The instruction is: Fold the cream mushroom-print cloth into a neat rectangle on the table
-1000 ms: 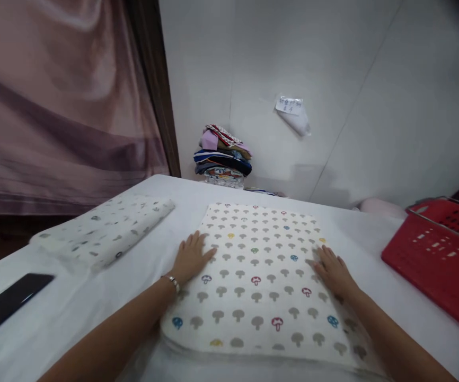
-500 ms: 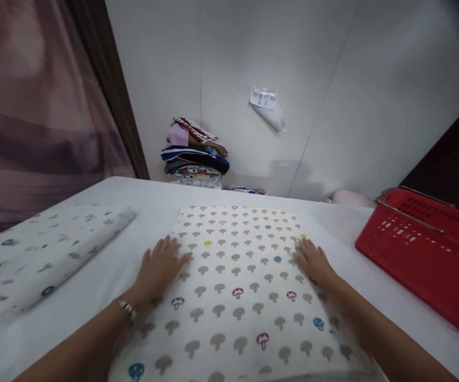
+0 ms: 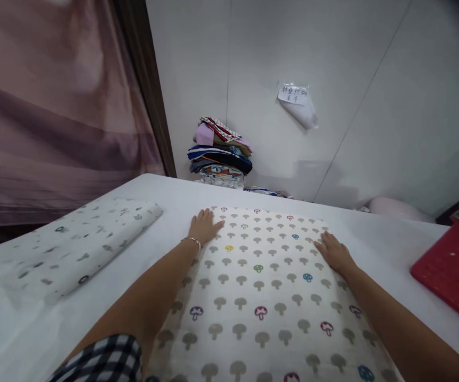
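A white cloth [image 3: 269,297] printed with grey and coloured mushrooms lies flat on the white table [image 3: 166,196], running from the near edge of the view towards the far side. My left hand [image 3: 204,227] rests on its far left edge, fingers stretched and thumb apart. On the right edge, slightly nearer to me, lies my right hand [image 3: 335,253], its fingers also extended. Neither hand grips anything.
To the left is a folded white cloth [image 3: 90,244] with small dark prints. A red plastic basket [image 3: 456,265] stands at the right. Behind the table are a stack of folded fabrics [image 3: 221,154] and a wall with a paper note [image 3: 295,94]. A pinkish curtain [image 3: 54,106] hangs at left.
My left hand has slid farther along the cloth's left edge towards its far corner. The right hand stays on the right edge. The view has turned left, so the basket shows less.
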A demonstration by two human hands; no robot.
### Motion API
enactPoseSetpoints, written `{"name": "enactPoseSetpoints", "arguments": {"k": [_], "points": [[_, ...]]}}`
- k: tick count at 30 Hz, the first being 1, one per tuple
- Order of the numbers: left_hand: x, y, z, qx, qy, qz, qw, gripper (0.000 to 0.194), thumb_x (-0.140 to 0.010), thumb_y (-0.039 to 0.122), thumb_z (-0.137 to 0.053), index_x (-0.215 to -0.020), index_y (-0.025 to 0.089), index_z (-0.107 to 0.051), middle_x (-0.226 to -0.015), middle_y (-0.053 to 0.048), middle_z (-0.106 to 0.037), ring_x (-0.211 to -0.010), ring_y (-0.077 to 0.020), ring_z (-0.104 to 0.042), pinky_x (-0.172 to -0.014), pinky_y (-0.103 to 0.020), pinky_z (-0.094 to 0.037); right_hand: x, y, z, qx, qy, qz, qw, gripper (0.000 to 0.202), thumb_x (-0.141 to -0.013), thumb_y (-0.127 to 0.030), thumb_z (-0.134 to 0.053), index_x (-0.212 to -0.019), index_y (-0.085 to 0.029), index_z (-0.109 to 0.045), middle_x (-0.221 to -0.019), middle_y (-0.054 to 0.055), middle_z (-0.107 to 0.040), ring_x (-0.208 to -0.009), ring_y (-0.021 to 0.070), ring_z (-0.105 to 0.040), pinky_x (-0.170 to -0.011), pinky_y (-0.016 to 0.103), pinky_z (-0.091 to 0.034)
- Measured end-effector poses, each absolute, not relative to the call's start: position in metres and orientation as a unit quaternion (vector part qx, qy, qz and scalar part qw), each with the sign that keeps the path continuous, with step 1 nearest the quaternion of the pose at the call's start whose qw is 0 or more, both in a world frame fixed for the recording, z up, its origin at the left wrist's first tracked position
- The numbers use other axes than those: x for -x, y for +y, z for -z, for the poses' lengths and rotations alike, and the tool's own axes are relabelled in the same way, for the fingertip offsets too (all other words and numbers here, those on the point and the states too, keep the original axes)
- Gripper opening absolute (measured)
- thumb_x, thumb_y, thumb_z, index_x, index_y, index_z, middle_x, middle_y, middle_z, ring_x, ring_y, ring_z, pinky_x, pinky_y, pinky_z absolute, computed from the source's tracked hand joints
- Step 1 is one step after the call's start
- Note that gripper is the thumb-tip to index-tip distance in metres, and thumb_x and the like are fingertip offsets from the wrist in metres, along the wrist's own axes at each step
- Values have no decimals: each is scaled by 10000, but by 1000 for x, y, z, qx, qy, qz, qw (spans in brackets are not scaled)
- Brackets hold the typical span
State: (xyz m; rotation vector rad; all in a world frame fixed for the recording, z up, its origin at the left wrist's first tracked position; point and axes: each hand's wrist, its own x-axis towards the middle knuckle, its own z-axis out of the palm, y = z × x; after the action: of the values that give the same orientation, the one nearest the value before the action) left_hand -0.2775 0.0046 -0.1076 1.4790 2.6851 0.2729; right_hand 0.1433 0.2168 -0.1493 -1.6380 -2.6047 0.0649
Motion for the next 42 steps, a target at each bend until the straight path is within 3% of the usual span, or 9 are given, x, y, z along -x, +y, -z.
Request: {"name": "enactPoseSetpoints", "arguments": {"k": [4,9,13,22,27,32,38,42], "points": [[282,6,111,-481,870,-101,32,698,-874,599,-264,-1388,140,-372,-1529,-123,-229,-1404,-286,-184,-1103,-501,-199,-143,215,150,530,-847,-20,27,637,-928,-522,-193,-1429,-154,-331,-1532,79,-225,-1407,245,-185,-1106,477,-244],[286,17,108,-478,873,-95,6,739,-866,634,-242,-1417,151,-336,-1538,-116,-203,-1416,-297,-140,-1123,-523,-121,-141,212,142,537,-843,-26,15,646,-930,-516,-183,-1437,-137,-317,-1535,82,-213,-1409,239,-179,-1108,478,-235],[290,25,111,-467,879,-95,31,784,-848,666,-220,-1437,156,-305,-1538,-112,-206,-1409,-309,-160,-1112,-550,-139,-126,206,126,541,-841,-23,-11,644,-931,-522,-216,-1445,-144,-301,-1542,83,-182,-1417,250,-143,-1127,506,-149],[292,25,114,-472,876,-100,7,787,-835,665,-221,-1427,158,-330,-1524,-125,-241,-1393,-344,-189,-1081,-578,-193,20,186,96,364,-927,-94,4,681,-926,-614,-158,-1479,-220,-205,-1563,64,-90,-1429,251,-46,-1124,506,-47],[292,26,112,-471,877,-99,5,773,-836,660,-223,-1427,173,-326,-1523,-114,-249,-1388,-329,-204,-1075,-583,-197,63,189,101,351,-929,-116,-18,697,-921,-625,-99,-1466,-210,-230,-1558,72,-119,-1421,270,-66,-1102,553,-55],[290,25,108,-474,874,-105,0,765,-833,647,-233,-1432,178,-320,-1519,-107,-263,-1383,-339,-214,-1070,-591,-210,52,198,99,357,-924,-134,-17,710,-908,-651,-116,-1467,-226,-216,-1564,57,-93,-1423,255,-58,-1112,519,-77],[289,26,107,-468,878,-98,5,788,-825,660,-231,-1432,166,-322,-1525,-107,-247,-1386,-345,-208,-1077,-588,-206,-17,227,98,488,-869,-84,2,693,-935,-577,-132,-1459,-133,-228,-1554,121,-102,-1420,275,-43,-1110,527,-52],[292,28,109,-468,880,-86,7,796,-823,657,-229,-1436,155,-313,-1535,-95,-217,-1396,-339,-182,-1075,-586,-212,-49,244,105,545,-833,-90,-22,665,-928,-573,-181,-1469,-188,-217,-1559,74,-114,-1421,242,-64,-1120,501,-68]]}}
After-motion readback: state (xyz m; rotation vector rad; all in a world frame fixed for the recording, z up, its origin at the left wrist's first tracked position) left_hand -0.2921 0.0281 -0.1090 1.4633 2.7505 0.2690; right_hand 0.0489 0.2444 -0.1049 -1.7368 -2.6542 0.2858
